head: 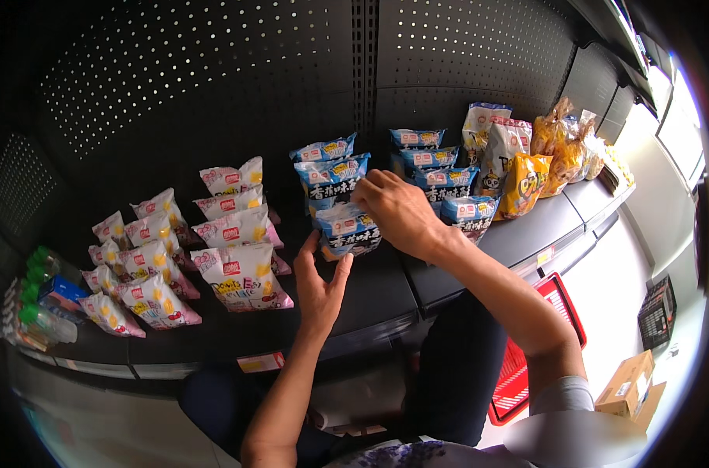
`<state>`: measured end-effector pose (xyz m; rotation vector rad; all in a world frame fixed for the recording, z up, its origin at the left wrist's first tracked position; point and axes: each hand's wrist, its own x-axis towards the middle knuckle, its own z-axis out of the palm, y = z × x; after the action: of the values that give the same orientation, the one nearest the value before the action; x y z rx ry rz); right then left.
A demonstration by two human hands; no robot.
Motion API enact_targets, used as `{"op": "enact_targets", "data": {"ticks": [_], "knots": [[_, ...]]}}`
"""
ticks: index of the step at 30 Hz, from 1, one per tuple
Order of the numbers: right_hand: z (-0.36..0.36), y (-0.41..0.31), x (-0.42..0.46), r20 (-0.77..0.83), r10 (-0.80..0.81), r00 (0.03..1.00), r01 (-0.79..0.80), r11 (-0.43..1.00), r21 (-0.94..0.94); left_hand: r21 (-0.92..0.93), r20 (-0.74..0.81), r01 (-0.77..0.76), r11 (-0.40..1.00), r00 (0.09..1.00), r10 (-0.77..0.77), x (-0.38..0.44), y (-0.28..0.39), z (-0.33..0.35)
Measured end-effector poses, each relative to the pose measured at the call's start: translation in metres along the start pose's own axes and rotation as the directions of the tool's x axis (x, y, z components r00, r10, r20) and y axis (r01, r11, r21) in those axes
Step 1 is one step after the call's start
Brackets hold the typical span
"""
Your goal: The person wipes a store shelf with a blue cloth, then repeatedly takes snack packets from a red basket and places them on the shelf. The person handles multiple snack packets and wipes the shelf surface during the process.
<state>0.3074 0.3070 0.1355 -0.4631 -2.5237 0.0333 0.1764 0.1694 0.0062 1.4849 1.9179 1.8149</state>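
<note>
A blue and black snack bag (350, 231) stands at the front of a column of like bags on the dark shelf (354, 298). My right hand (396, 210) pinches its upper right corner, with the fingertips partly hidden behind the curled knuckles. Around its lower left is my left hand (322, 284), thumb against the front bottom edge and fingers along the side. Directly behind stand more blue bags (330, 178). To the right of my right hand is a second column of blue bags (468, 212).
White and pink snack bags (241, 278) stand in columns on the left, beside green-capped bottles (38, 316). Yellow bags (523, 187) and bread-like packs (568, 152) fill the right end. A perforated back panel (214, 70) rises behind. Below right are a red basket (512, 374) and a cardboard box (626, 386).
</note>
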Motion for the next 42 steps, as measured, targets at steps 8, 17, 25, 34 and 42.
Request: {"op": "enact_targets", "data": {"ticks": [8, 17, 25, 34, 42], "knots": [[0.015, 0.004, 0.014, -0.154, 0.075, 0.985, -0.056, 0.991, 0.12, 0.164, -0.041, 0.044, 0.985, 0.998, -0.037, 0.015, -0.052, 0.013], [0.048, 0.019, -0.073, 0.034, 0.488, 0.872, -0.426, 0.724, 0.543, -0.038, 0.009, 0.061, 0.997, 0.998, -0.061, 0.014, -0.036, 0.014], [0.065, 0.021, -0.062, 0.284, 0.409, 0.867, -0.498, 0.706, 0.504, 0.02, -0.028, 0.035, 0.999, 0.999, -0.035, 0.013, -0.042, 0.016], [0.074, 0.03, -0.062, 0.302, 0.386, 0.872, -0.488, 0.733, 0.474, 0.112, 0.015, 0.077, 0.991, 0.997, -0.079, 0.014, -0.047, 0.011], [0.023, 0.002, -0.083, 0.231, 0.375, 0.898, -0.441, 0.764, 0.471, 0.143, -0.003, 0.041, 0.989, 0.999, -0.041, -0.007, -0.016, -0.001]]}}
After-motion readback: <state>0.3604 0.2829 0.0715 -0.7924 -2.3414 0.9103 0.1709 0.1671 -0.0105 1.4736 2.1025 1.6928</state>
